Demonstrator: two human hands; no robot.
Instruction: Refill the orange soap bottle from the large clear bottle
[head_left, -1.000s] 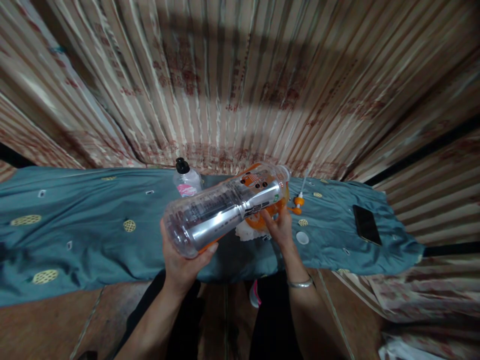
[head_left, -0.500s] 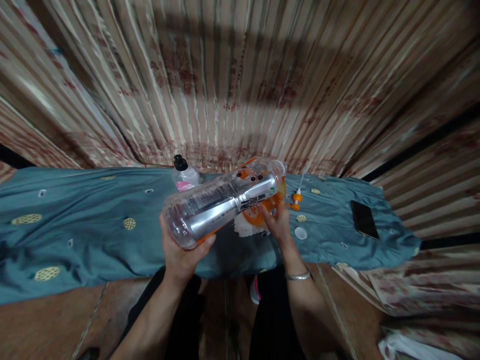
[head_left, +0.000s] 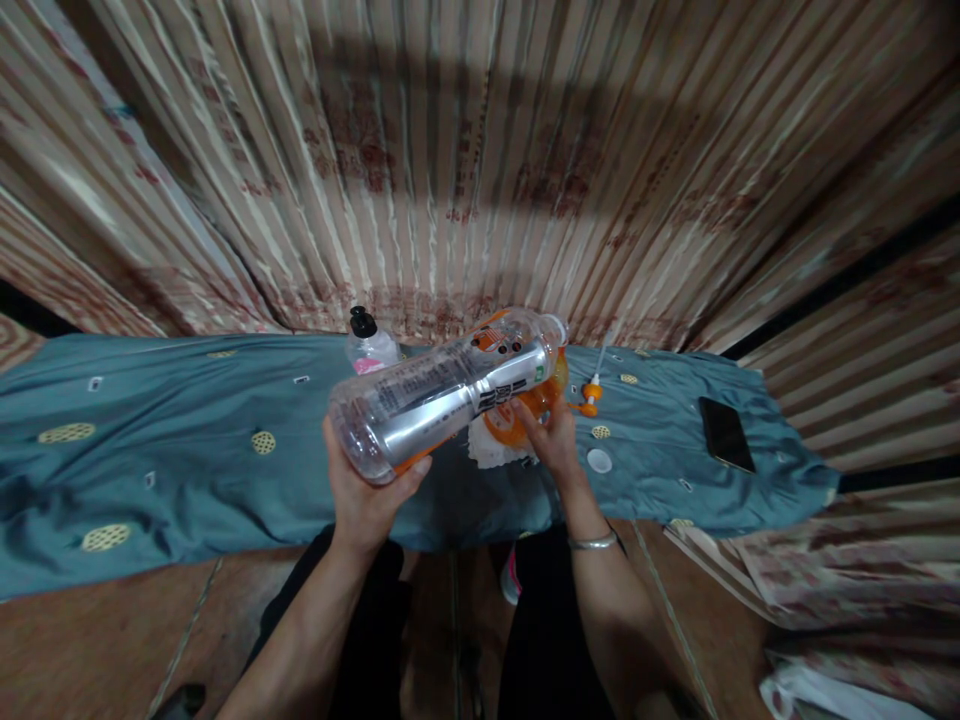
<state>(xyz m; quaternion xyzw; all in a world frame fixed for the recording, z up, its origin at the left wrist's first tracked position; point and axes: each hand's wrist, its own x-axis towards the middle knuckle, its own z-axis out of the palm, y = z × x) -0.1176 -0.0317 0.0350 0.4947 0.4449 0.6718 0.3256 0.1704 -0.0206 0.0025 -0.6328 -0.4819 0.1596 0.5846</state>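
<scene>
My left hand (head_left: 367, 505) is closed around the base of a large clear plastic bottle (head_left: 442, 405) with a silver and orange label. The bottle lies tilted in the air, its neck up and to the right, above an orange bottle (head_left: 504, 428). My right hand (head_left: 556, 440) is closed on the orange bottle near its neck, just below the large bottle. A white cloth or tissue (head_left: 486, 452) lies under the orange bottle. The large bottle hides part of the orange one, so I cannot tell whether their mouths touch.
On the teal patterned cloth (head_left: 202, 470) lie an orange pump top (head_left: 591, 396), a white round cap (head_left: 599, 461) and a black phone (head_left: 726, 434). A black-capped bottle (head_left: 373, 350) stands behind the large bottle. Pleated curtains (head_left: 435, 150) hang along the back.
The base of the large bottle has risen slightly with my left hand. My right hand keeps its hold on the orange bottle, and the view has shifted a little.
</scene>
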